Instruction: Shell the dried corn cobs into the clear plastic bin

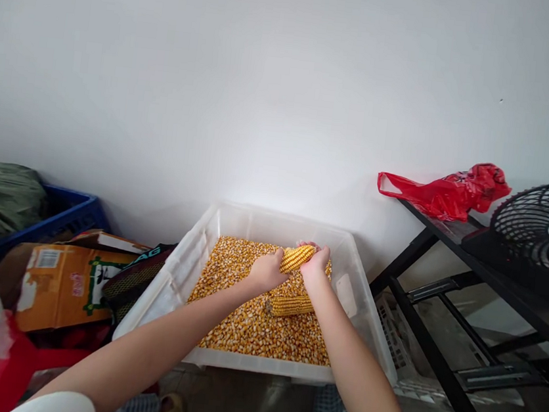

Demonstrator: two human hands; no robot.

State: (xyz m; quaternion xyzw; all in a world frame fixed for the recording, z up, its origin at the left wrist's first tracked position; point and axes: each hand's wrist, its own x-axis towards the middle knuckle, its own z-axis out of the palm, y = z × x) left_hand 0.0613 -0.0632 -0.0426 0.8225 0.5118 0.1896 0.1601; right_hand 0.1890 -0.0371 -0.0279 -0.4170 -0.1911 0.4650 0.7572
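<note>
Got both grips closed on a short yellow corn cob (297, 259) here, my left grip (268, 273) around one end and my right grip (316, 265) around the other, held just above a heap of loose golden corn kernels (241, 328) in a translucent white plastic tub (277, 223). A second yellow cob (290, 306) lies on the kernels right below the grips, and off past the right grip there's a crumpled red plastic bag (447, 192) beside a round black fan (544, 227) on a black metal shelf (535, 312).
</note>
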